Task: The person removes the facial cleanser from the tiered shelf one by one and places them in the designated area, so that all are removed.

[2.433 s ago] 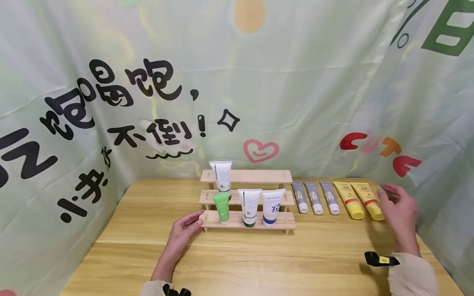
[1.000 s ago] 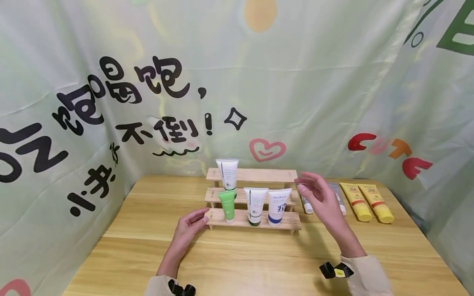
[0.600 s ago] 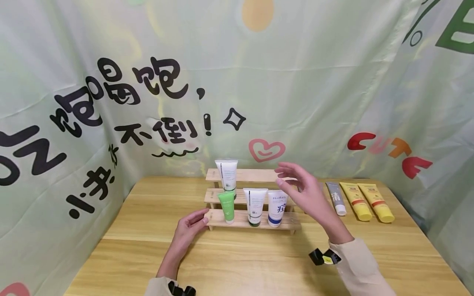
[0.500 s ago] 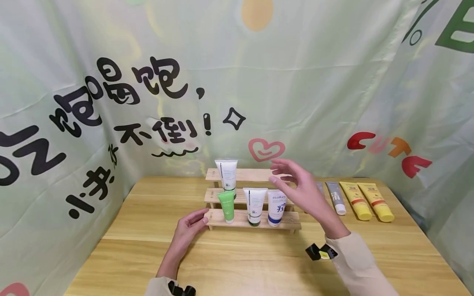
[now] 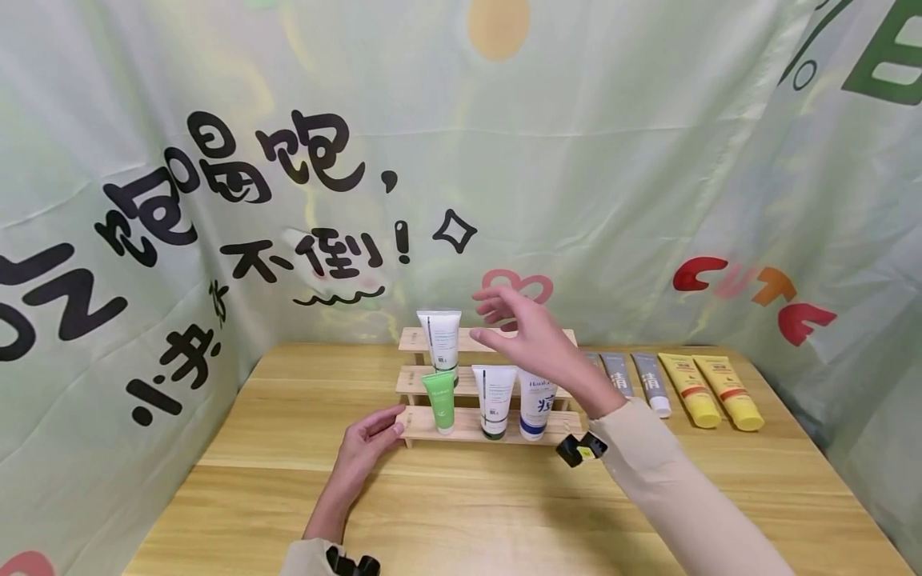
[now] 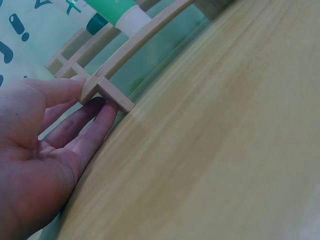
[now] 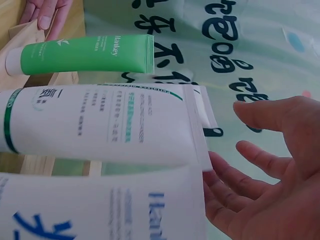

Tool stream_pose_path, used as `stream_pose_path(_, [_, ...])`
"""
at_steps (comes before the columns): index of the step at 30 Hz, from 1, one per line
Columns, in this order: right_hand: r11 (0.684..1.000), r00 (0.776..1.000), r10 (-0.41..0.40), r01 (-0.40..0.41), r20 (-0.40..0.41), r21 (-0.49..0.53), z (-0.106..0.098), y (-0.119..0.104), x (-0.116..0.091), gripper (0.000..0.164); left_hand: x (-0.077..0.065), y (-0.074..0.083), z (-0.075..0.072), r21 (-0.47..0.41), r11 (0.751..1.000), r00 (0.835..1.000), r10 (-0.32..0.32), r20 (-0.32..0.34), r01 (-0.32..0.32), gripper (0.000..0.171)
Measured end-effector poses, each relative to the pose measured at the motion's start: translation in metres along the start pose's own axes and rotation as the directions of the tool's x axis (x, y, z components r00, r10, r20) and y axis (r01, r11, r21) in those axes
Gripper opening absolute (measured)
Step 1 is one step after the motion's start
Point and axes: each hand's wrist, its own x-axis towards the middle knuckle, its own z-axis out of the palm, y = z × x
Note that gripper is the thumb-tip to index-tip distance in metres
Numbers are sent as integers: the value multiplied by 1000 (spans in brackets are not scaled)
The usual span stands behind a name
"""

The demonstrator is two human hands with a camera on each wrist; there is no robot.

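Note:
My left hand point(image 5: 363, 448) holds the left end of a three-tier wooden display rack point(image 5: 464, 420). In the left wrist view its thumb lies at the board's corner point(image 6: 90, 90), with fingers at the leg below. My right hand point(image 5: 529, 336) is empty, fingers spread, over the rack's upper right. Its fingertips point toward a white tube point(image 5: 441, 340) standing upright at the rack's left, behind the front row. On the lowest tier stand a small green tube point(image 5: 441, 400), a white tube with a dark green cap point(image 5: 495, 400) and a white tube with a blue cap point(image 5: 536, 412), partly covered by my right wrist.
Right of the rack, several grey tubes point(image 5: 651, 384) lie on the wooden table point(image 5: 446, 512), some partly behind my right arm. Two yellow tubes point(image 5: 689, 390) lie beyond them. A printed cloth point(image 5: 612, 200) hangs behind and at both sides.
My right hand has moved left from beside the yellow tubes, past the grey tubes, to above the rack, and risen slightly. My left hand stays at the rack's end. The tubes stand as before.

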Motion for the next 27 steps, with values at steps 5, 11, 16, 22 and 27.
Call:
stream_pose_path(5, [1000, 997, 28, -27, 76, -9, 7, -6, 15, 48, 0, -1, 0, 0, 1000, 1000, 0, 1, 0, 40])
stream_pose_path(11, [995, 984, 89, -82, 152, -50, 17, -7, 28, 48, 0, -1, 0, -2, 1000, 1000, 1, 3, -1, 40])
stream_pose_path(16, [992, 973, 121, -112, 196, -58, 24, -6, 38, 39, 0, -1, 0, -3, 1000, 1000, 0, 3, 0, 40])
stream_pose_path(22, [986, 966, 156, -140, 204, -89, 28, -5, 41, 31, 1, -1, 0, -9, 1000, 1000, -5, 2, 5, 39])
stream_pose_path(27, [984, 967, 161, -140, 197, -113, 30, -4, 42, 28, 1, -1, 0, -7, 1000, 1000, -4, -1, 4, 39])
